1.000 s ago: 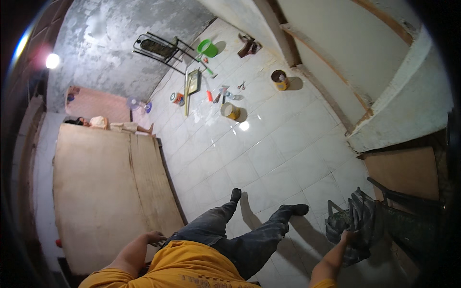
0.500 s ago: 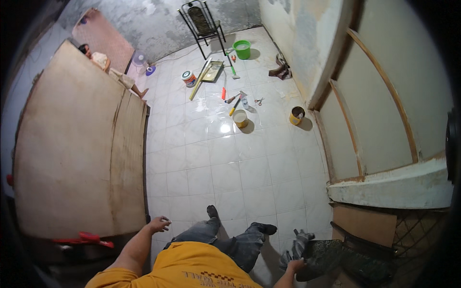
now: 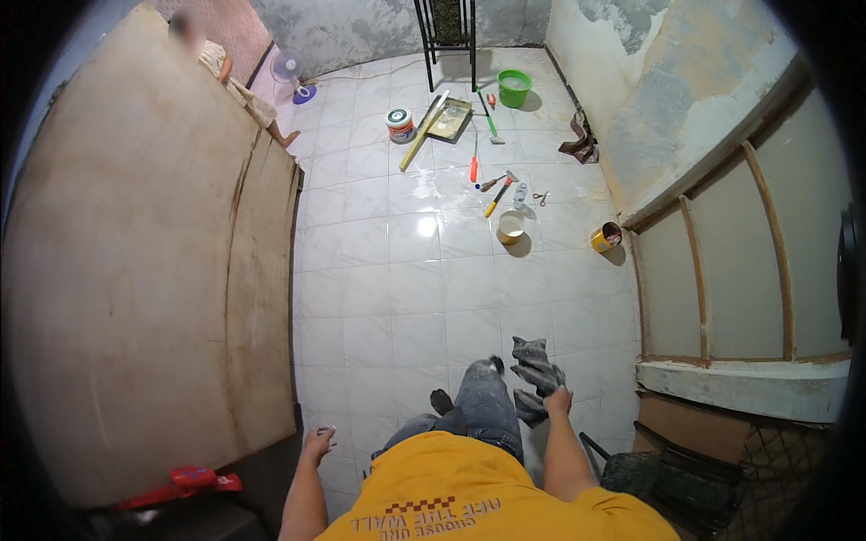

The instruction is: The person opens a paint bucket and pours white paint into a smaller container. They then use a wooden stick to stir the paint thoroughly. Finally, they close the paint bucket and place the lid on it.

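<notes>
My right hand (image 3: 558,400) is closed round grey-and-black gloves (image 3: 538,371), whose finger-like ends hang out in front of it over the tiled floor. Hanging low at my left side, my left hand (image 3: 317,444) has loosely bent fingers standing apart, with whitish marks at the tips. No object can be made out in it. It is nearest to the big brown wooden panel (image 3: 135,270). My jeans and dark-shod feet show between the two hands.
Ahead stand a yellow tub (image 3: 511,227), a second yellow can (image 3: 606,237), a white bucket (image 3: 400,126), a paint tray (image 3: 448,118), a hammer (image 3: 499,197), scissors (image 3: 541,197) and a green bucket (image 3: 513,88). A chair (image 3: 446,36) stands behind. Someone (image 3: 236,86) sits beyond the panel.
My right hand has swung forward with the gloves, off the dark chair at the right. My view has moved, and my legs have changed stride.
</notes>
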Demonstrator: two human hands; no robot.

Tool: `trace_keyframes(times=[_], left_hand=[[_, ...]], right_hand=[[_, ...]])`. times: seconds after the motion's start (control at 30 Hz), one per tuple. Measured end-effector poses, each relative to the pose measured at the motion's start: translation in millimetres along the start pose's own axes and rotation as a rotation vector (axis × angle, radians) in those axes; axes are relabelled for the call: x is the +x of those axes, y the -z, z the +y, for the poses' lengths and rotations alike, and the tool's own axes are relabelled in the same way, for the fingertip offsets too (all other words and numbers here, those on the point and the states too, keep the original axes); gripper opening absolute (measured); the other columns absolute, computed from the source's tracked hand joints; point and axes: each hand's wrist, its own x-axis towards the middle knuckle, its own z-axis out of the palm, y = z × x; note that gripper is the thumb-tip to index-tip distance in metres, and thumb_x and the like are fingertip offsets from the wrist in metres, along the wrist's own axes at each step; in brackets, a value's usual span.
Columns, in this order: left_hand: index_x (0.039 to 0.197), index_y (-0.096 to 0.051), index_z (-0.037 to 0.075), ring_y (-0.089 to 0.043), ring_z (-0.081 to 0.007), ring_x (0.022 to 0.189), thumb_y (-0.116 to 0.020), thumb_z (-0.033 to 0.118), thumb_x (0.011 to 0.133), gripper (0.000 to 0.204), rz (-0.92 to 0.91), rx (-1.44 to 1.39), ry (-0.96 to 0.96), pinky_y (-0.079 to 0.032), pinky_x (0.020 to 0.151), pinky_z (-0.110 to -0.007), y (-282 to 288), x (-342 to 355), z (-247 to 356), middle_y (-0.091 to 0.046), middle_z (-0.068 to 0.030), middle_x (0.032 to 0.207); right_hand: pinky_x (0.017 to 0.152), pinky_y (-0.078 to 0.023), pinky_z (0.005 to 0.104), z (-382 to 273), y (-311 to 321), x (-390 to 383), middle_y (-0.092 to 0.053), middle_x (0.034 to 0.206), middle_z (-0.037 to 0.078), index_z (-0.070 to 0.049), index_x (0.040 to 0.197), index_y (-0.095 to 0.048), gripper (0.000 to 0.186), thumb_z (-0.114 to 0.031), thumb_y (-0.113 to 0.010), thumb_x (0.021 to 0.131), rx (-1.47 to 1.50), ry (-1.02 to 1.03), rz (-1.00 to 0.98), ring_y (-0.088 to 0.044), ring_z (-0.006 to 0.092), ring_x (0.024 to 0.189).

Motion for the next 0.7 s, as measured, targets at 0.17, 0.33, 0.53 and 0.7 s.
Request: trace_keyframes(times=[0.17, 0.33, 0.53, 0.7], left_hand=[[0.126, -0.065, 0.000, -0.068, -0.0193, 0.079, -0.080, 0.030, 0.092, 0.048, 0.047, -0.029, -0.036, -0.055, 0.065, -0.031, 16, 8, 22, -0.068, -0.0132, 0.111], [0.130, -0.063, 0.003, -0.071, -0.0192, 0.089, -0.078, 0.034, 0.094, 0.050, 0.092, 0.074, 0.194, -0.057, 0.073, -0.033, 16, -9, 68, -0.069, -0.0126, 0.115], [0.130, -0.061, 0.012, -0.072, -0.0214, 0.094, -0.070, 0.033, 0.101, 0.038, 0.048, -0.383, 0.336, -0.056, 0.078, -0.034, 23, -72, 166, -0.068, -0.0089, 0.118], [0.126, -0.062, 0.008, -0.071, -0.0208, 0.099, -0.068, 0.030, 0.102, 0.034, 0.065, -0.278, 0.263, -0.057, 0.085, -0.035, -2, -78, 216, -0.070, -0.0091, 0.114]], right_hand=[[0.109, -0.051, 0.0481, -179, -23, 42, -0.060, 0.132, 0.027, 0.000, 0.124, -0.063, 0.041, -0.008, -0.072, 0.084, -0.118, 0.105, -0.061, -0.059, 0.0452, 0.126], [0.108, -0.051, 0.0486, -374, -78, 128, -0.061, 0.136, 0.027, 0.001, 0.127, -0.062, 0.045, -0.013, -0.072, 0.085, -0.135, 0.294, -0.154, -0.059, 0.0450, 0.128], [0.112, -0.046, 0.0496, -556, -110, 177, -0.063, 0.136, 0.027, 0.001, 0.137, -0.061, 0.068, -0.034, -0.077, 0.081, -0.005, 0.642, -0.248, -0.059, 0.0420, 0.129], [0.099, -0.053, 0.0469, -627, -90, 136, -0.073, 0.115, 0.024, -0.003, 0.122, -0.069, 0.050, -0.035, -0.075, 0.084, 0.166, 0.683, -0.453, -0.068, 0.0410, 0.112]])
